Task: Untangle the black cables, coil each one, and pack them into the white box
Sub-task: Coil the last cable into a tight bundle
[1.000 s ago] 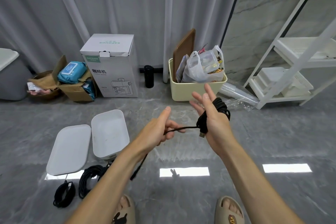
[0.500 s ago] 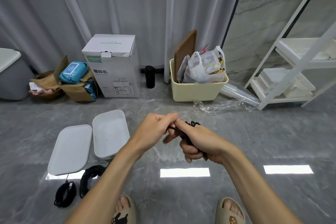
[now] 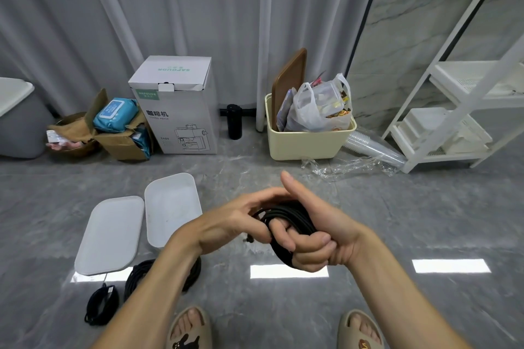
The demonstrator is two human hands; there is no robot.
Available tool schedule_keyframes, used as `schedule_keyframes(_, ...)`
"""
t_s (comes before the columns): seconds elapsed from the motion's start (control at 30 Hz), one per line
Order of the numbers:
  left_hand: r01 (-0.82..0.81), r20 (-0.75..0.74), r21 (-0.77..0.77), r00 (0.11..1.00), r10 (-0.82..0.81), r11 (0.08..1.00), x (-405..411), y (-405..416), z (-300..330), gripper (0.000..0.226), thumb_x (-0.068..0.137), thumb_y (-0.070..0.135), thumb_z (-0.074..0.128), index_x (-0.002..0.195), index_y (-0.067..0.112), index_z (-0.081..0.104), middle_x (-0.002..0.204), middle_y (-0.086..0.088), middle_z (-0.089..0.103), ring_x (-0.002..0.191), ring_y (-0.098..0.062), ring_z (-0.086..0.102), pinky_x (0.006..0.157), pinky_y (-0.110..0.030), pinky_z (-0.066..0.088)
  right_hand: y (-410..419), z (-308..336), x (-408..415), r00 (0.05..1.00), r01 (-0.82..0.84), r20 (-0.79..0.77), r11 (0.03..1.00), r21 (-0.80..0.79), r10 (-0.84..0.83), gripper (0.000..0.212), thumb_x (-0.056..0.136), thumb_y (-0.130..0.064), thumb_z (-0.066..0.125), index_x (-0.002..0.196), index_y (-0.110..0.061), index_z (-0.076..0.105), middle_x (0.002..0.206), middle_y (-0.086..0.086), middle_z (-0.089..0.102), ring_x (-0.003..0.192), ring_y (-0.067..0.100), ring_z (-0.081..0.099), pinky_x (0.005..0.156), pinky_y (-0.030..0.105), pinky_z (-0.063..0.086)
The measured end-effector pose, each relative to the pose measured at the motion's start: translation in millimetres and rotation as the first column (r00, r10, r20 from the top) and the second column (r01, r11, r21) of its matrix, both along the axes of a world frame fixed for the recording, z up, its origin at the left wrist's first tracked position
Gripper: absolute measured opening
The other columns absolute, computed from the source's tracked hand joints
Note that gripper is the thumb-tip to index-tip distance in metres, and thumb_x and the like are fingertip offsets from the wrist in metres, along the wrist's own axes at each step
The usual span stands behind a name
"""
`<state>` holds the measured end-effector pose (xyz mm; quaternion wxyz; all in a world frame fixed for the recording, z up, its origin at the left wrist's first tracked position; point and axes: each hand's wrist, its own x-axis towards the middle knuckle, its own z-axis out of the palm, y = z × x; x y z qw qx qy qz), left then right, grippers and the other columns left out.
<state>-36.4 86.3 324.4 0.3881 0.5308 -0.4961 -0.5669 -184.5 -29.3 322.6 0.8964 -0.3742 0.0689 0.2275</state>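
A black cable coil (image 3: 292, 218) is wound around the fingers of my right hand (image 3: 314, 238), whose lower fingers curl round it while the forefinger points up. My left hand (image 3: 241, 224) pinches the cable's loose end, the plug showing just below its fingers. The open white box (image 3: 170, 210) sits on the floor to the left, its lid (image 3: 110, 235) lying beside it. Two more black cable coils lie on the floor: a small one (image 3: 100, 306) and a larger one (image 3: 136, 280) partly hidden by my left forearm.
Along the curtain stand a cardboard appliance box (image 3: 175, 105), a brown carton with wipes (image 3: 119, 133), a black bottle (image 3: 234, 121) and a cream bin (image 3: 309, 136) with bags. A white shelf rack (image 3: 459, 105) is at right. My sandalled feet are at the bottom.
The stretched length of cable has been wound onto my right hand, and my hands have come together. My right hand turned from raised and spread to curled round the coil.
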Motion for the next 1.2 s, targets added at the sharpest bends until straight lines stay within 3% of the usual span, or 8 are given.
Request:
schedule_keyframes(0.07,-0.007,0.070,0.019,0.998,0.006,1.000,-1,-2,-2,0.063,0.072,0.006,0.059,0.131,0.028,0.057,0.121,-0.013,0.065,0.114,-0.042,0.054,0.098,-0.066,0.038,1,1,0,1.000,-0.002,-0.003,1.000,0.011,0.002,0.072,0.080,-0.078,0.055,0.067,-0.007,0.060,0.035,-0.007,0.017,0.025,0.005,0.016,0.035,0.008,0.024)
schedule_keyframes(0.23,-0.155,0.181,0.010,0.972,0.151,0.988,-1,-3,-4,0.027,0.080,0.019,0.064,0.105,0.027,0.066,0.089,-0.005,0.060,0.078,-0.011,0.051,0.066,-0.038,0.038,-2,-1,-4,0.980,0.184,-0.052,0.974,-0.132,-0.192,0.064,0.077,-0.073,0.064,0.058,-0.012,0.052,0.032,-0.008,0.025,0.023,0.003,0.026,0.033,0.013,0.024)
schedule_keyframes(0.37,-0.166,0.160,-0.003,0.973,0.164,0.986,-7,-5,-6,0.018,0.080,0.016,0.062,0.093,0.028,0.067,0.083,-0.009,0.059,0.076,-0.017,0.051,0.066,-0.041,0.040,4,4,-8,0.944,0.295,-0.057,0.907,-0.302,-0.326,0.052,0.079,-0.058,0.063,0.055,-0.013,0.053,0.033,-0.004,0.029,0.026,0.008,0.035,0.037,0.016,0.031)
schedule_keyframes(0.53,-0.329,0.131,-0.046,0.934,0.332,0.943,-2,-8,-10,0.012,0.082,0.021,0.064,0.074,0.021,0.055,0.082,-0.024,0.067,0.077,-0.038,0.068,0.064,-0.047,0.046,15,7,0,0.867,0.437,0.089,0.660,-0.611,-0.491,0.036,0.083,-0.038,0.066,0.064,-0.009,0.057,0.040,0.000,0.037,0.047,0.016,0.051,0.060,0.021,0.042)
schedule_keyframes(0.7,-0.475,0.047,-0.105,0.875,0.481,0.874,0,-12,-13,0.029,0.069,0.025,0.068,0.074,0.005,0.048,0.070,-0.029,0.056,0.070,-0.027,0.053,0.068,-0.041,0.042,23,0,6,0.796,0.560,0.232,0.534,-0.634,-0.559,0.016,0.095,-0.025,0.062,0.090,-0.009,0.061,0.055,-0.005,0.043,0.055,0.009,0.039,0.057,0.020,0.033)
schedule_keyframes(0.9,-0.523,-0.035,-0.068,0.852,0.522,0.849,-9,-13,-7,0.020,0.092,0.008,0.061,0.086,-0.006,0.048,0.060,-0.015,0.058,0.057,-0.024,0.057,0.055,-0.026,0.046,30,-3,11,0.713,0.639,0.260,0.451,-0.624,-0.651,0.026,0.093,-0.038,0.058,0.090,-0.012,0.061,0.058,-0.002,0.053,0.061,0.015,0.049,0.059,0.019,0.039)
schedule_keyframes(1.03,-0.590,-0.001,-0.033,0.807,0.590,0.807,-10,-18,-10,0.029,0.084,0.026,0.066,0.089,0.001,0.052,0.071,-0.013,0.053,0.068,-0.023,0.050,0.068,-0.038,0.042,29,-6,15,0.648,0.700,0.250,0.433,-0.568,-0.719,0.053,0.082,-0.048,0.059,0.099,0.001,0.062,0.049,-0.002,0.043,0.045,0.012,0.046,0.056,0.017,0.040)
schedule_keyframes(1.2,-0.531,0.049,0.004,0.846,0.531,0.847,-7,-16,-10,0.014,0.082,0.019,0.066,0.083,0.011,0.055,0.072,-0.001,0.046,0.067,-0.014,0.041,0.058,-0.022,0.034,24,-6,14,0.635,0.716,0.218,0.459,-0.526,-0.741,0.033,0.083,-0.047,0.060,0.071,-0.016,0.059,0.045,-0.002,0.031,0.039,0.012,0.031,0.050,0.020,0.036)
